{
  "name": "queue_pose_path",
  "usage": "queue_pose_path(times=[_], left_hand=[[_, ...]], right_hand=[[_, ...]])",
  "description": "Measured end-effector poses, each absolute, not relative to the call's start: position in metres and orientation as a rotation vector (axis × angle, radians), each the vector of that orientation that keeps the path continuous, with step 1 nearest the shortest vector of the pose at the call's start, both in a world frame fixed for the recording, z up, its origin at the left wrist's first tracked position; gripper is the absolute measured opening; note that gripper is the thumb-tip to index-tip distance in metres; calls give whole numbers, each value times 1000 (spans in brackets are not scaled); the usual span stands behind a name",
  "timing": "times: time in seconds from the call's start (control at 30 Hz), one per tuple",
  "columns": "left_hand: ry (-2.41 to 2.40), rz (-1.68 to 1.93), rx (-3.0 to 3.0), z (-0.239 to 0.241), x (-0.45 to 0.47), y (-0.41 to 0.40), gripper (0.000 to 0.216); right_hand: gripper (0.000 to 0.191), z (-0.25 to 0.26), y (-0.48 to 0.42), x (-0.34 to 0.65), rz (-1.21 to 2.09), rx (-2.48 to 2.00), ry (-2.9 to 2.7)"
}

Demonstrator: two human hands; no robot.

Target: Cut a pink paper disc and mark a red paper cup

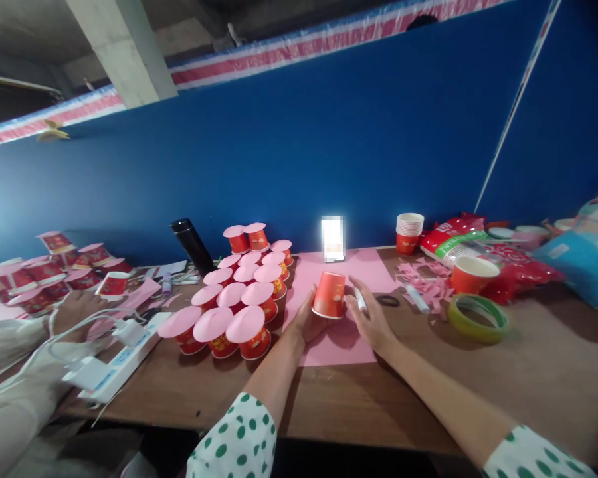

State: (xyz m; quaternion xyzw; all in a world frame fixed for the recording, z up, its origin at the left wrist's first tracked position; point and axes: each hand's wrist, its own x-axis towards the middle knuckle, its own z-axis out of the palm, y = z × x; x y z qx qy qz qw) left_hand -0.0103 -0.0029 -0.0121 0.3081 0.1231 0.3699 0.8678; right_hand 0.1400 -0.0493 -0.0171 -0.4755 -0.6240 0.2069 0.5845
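My left hand [306,317] grips a red paper cup [329,294], held upside down over a pink paper sheet [329,345] on the brown table [528,372]. My right hand [371,317] rests beside the cup with a white marker or glue stick [360,300] pinched in its fingers. Black scissors [387,300] lie just beyond that hand. To the left stands a cluster of several red cups capped with pink paper discs [234,312].
A green tape roll [480,317], an open red cup [473,274], pink scraps [428,282], a cup stack [408,234] and red cup packaging [458,242] lie right. A lit phone [332,239], black flask [192,245], power strip [114,365]. Another person's arm [10,338] works at left.
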Motion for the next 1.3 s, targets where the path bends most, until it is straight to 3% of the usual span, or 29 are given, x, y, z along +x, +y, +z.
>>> queue_pose_path(times=[1.3], left_hand=[[367, 885, 710, -9, -4, -10, 47]], right_hand=[[54, -13, -52, 138, 369, -1161, -1405]])
